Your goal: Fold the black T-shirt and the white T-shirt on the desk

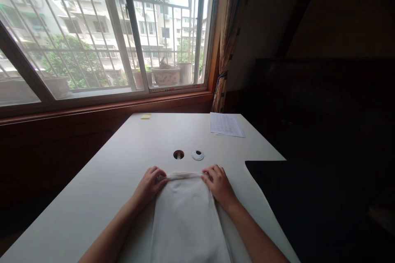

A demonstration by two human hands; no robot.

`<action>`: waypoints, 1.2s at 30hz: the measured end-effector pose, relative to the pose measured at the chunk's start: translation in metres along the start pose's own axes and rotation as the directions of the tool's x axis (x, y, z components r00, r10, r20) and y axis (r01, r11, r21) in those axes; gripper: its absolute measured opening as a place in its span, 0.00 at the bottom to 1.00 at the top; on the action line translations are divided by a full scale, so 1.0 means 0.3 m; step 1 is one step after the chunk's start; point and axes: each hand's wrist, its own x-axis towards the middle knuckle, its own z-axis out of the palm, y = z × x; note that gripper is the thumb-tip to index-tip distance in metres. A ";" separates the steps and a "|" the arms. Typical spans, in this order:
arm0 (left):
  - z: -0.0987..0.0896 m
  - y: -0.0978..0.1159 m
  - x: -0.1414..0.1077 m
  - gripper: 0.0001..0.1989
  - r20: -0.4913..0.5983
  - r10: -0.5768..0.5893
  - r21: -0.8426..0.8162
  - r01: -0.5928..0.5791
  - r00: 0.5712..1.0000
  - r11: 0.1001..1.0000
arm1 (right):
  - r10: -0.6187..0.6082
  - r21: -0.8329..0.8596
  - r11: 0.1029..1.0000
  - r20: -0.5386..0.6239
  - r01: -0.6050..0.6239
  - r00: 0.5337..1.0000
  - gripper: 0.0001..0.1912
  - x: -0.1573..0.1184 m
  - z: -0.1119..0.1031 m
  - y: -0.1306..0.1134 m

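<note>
A white piece of cloth (pixel 188 218), perhaps a folded garment, lies lengthwise on the white table (pixel 101 197) and runs out of view at the bottom. Its far edge is gathered or folded into a narrow band. At the left corner of that band, my left hand (pixel 152 181) pinches the fabric between thumb and fingers. My right hand (pixel 217 183) grips the opposite corner in the same way, its fingers curled over the edge. Both forearms reach in from the bottom, one on each side of the cloth. Its exact kind cannot be made out.
Just beyond the cloth are a round cable hole (pixel 178 155) and a loose round cover (pixel 198 155). Printed sheets (pixel 226 124) and a yellow sticky note (pixel 146 116) lie at the far edge. A black mat (pixel 284 197) covers the right side. Behind stands a barred window (pixel 123 41).
</note>
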 end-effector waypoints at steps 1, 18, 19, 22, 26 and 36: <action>0.000 0.000 0.001 0.12 -0.002 -0.002 -0.003 0.002 1.000 1.000 | 0.004 -0.001 1.000 0.004 -0.004 1.000 0.07 0.001 0.001 0.001; -0.010 0.015 0.008 0.11 -0.051 -0.205 -0.279 0.183 0.977 0.943 | -0.003 0.002 1.000 0.006 0.003 1.000 0.04 0.006 -0.011 -0.011; -0.010 0.014 0.010 0.11 -0.060 -0.206 -0.278 0.182 0.977 0.943 | 0.002 0.004 1.000 -0.005 -0.002 1.000 0.04 0.006 -0.010 -0.010; -0.008 0.011 0.014 0.11 -0.084 -0.215 -0.267 0.185 0.973 0.946 | 0.029 0.006 1.000 -0.035 -0.028 0.999 0.06 0.006 -0.008 -0.006; -0.003 0.007 0.014 0.09 -0.100 -0.214 -0.270 0.181 0.972 0.946 | 0.052 0.016 0.999 -0.007 -0.052 0.999 0.08 0.006 -0.008 0.006; -0.020 -0.019 0.020 0.13 -0.041 -0.133 -0.245 0.120 0.990 0.962 | 0.162 0.110 0.980 0.056 -0.167 0.985 0.05 0.003 -0.031 0.023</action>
